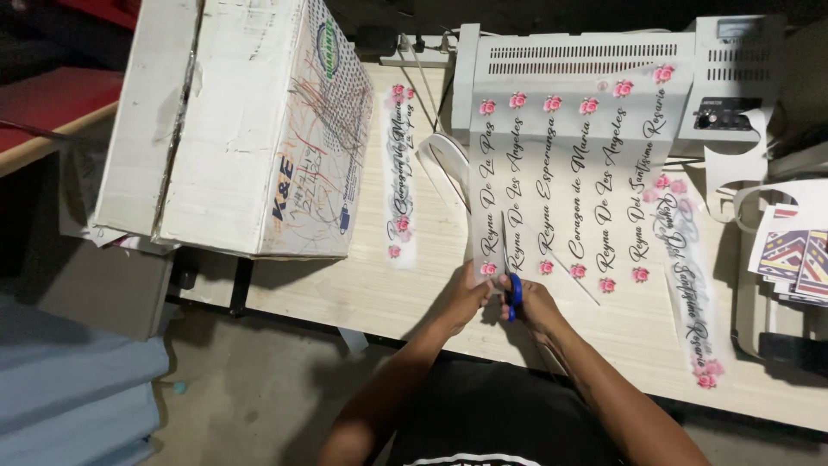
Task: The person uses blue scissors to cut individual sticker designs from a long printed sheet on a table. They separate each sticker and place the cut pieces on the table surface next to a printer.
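Gripping the lower edge of a laminated sheet (pixel 569 181) at centre frame, the left hand (pixel 466 298) steadies it; beside it, the right hand (pixel 530 302) holds blue-handled scissors (pixel 511 289) cutting upward. A cardboard box (pixel 233 121) sits upper left.

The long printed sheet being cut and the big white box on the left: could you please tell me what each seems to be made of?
The long printed sheet with script lines and pink roses looks like paper sealed in clear glossy film: its surface shines and its edges look translucent. The big white box seems to be matt cardboard, scuffed and scribbled on, with worn edges. The blue-handled scissors probably have plastic handles and metal blades.
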